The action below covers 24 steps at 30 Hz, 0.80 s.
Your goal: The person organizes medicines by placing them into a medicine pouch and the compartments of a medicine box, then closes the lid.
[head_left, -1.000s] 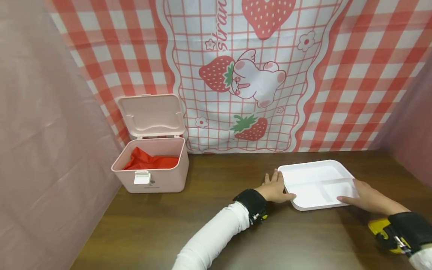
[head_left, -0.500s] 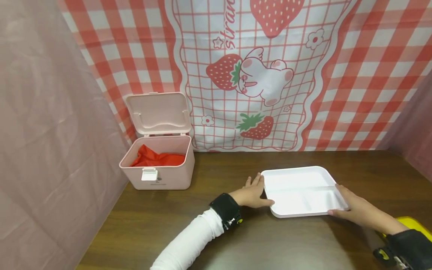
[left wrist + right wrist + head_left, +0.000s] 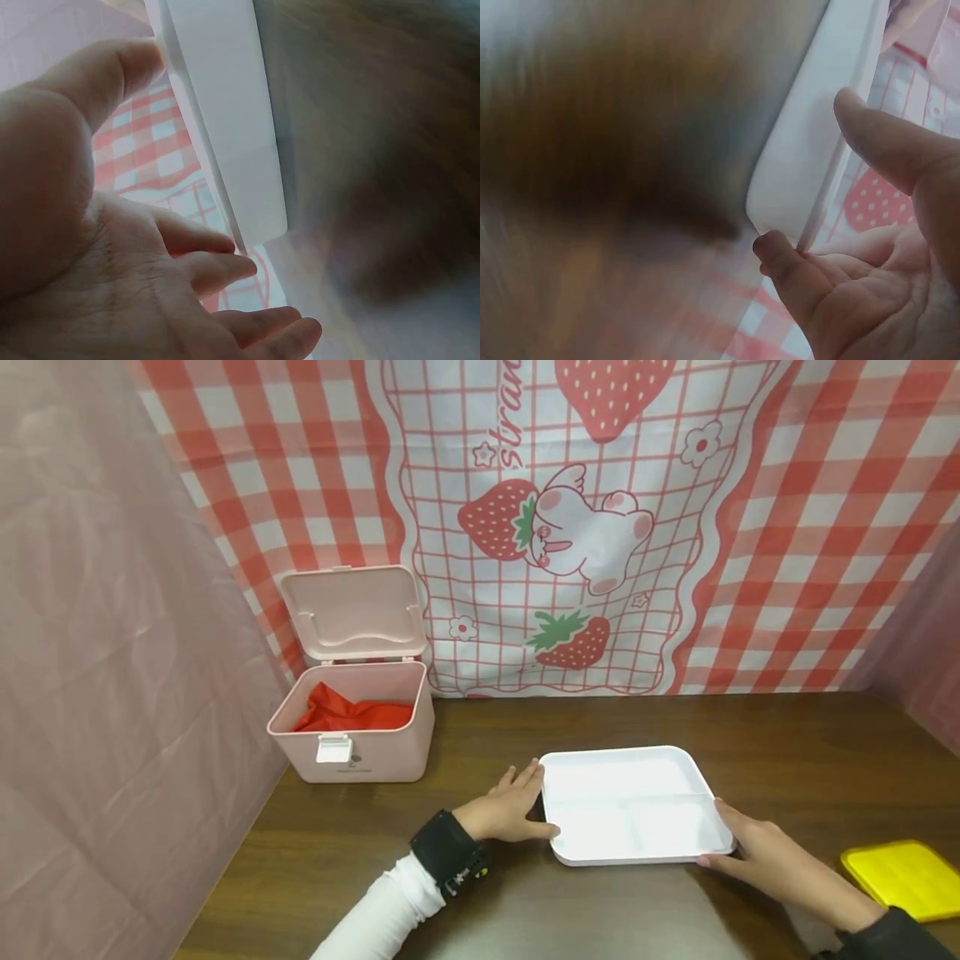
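Observation:
A white divided tray (image 3: 622,777) with one long and two smaller compartments lies on the dark wooden table, between both hands. My left hand (image 3: 504,808) is spread along its left side, thumb and fingertips at the rim; in the left wrist view the fingers (image 3: 221,274) are mostly straight beside the tray's outer wall (image 3: 225,112). At the front right corner, my right hand (image 3: 765,856) holds the tray. The right wrist view has the thumb (image 3: 877,135) against the outer wall (image 3: 802,142) and bent fingers at the corner.
A pink box (image 3: 375,760) with its lid (image 3: 356,614) raised stands at back left, a red cloth (image 3: 352,710) inside. A yellow square item (image 3: 903,877) lies at the right edge. Behind hangs a red-and-white checked cloth (image 3: 810,527) with strawberries.
Both hands have moved the tray left and toward the person. The yellow item, partly hidden behind the right wrist before, now shows almost whole. The view has shifted slightly.

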Each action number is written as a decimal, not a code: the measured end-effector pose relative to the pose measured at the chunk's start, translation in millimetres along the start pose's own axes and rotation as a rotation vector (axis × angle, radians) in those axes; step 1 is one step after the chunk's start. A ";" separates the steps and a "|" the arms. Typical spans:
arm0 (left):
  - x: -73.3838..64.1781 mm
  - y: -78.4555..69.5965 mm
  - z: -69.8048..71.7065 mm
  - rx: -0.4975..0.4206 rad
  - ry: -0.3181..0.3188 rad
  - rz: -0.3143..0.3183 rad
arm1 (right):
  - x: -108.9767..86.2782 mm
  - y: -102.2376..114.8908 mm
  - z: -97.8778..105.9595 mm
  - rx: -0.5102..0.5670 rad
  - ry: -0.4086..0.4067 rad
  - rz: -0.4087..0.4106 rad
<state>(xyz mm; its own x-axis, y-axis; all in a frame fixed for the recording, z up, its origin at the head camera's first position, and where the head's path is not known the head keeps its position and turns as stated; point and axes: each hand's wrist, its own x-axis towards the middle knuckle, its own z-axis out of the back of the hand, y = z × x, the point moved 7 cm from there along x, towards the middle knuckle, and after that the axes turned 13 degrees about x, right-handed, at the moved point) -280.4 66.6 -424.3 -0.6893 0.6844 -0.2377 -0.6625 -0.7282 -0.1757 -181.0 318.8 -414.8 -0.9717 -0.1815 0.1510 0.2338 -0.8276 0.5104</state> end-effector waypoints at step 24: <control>-54.7 33.0 -4.3 0.019 0.046 -0.076 | -24.2 46.2 -25.9 0.015 -0.056 0.269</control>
<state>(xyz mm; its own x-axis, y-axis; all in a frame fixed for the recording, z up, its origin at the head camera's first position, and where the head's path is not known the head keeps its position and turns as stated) -263.2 4.9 -421.2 -0.6229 0.7350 -0.2680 -0.7181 -0.6731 -0.1769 -147.5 271.2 -416.8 -0.8717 -0.3636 0.3286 0.4838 -0.7456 0.4583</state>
